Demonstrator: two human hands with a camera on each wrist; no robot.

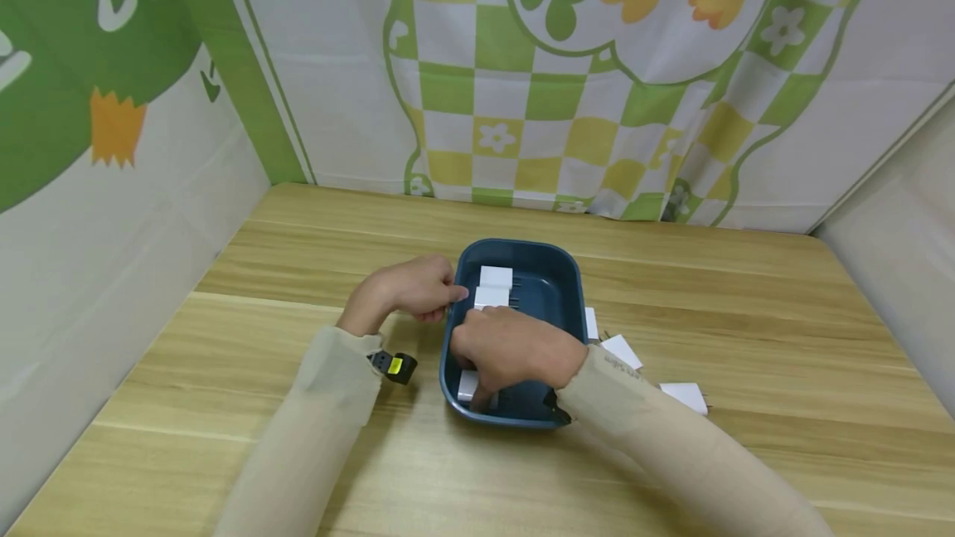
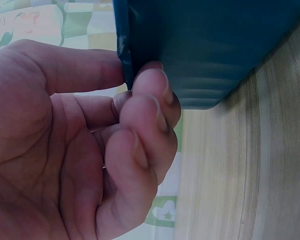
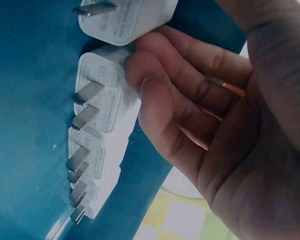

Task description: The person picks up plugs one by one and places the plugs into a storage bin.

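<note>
A dark blue rectangular tray (image 1: 579, 288) sits on the table with white charger plugs lined up along its left inner side. My left hand (image 1: 419, 286) pinches the left rim between thumb and forefinger, the other fingers curled outside the wall (image 2: 190, 55). Reaching down into the near end, my right hand (image 1: 515, 346) has its thumb and fingers about the nearest charger plug (image 3: 127, 20). Its fingertips also lie right beside the adjoining charger plug (image 3: 97, 92). Farther along the row are more charger plugs (image 1: 496, 278), their metal prongs pointing right.
To the right of the tray lie loose charger plugs: one against the tray wall (image 1: 592, 323), one by the right sleeve (image 1: 622, 351), and one farther right (image 1: 685, 396). A patterned curtain (image 1: 522, 106) hangs behind the wooden table (image 1: 358, 226).
</note>
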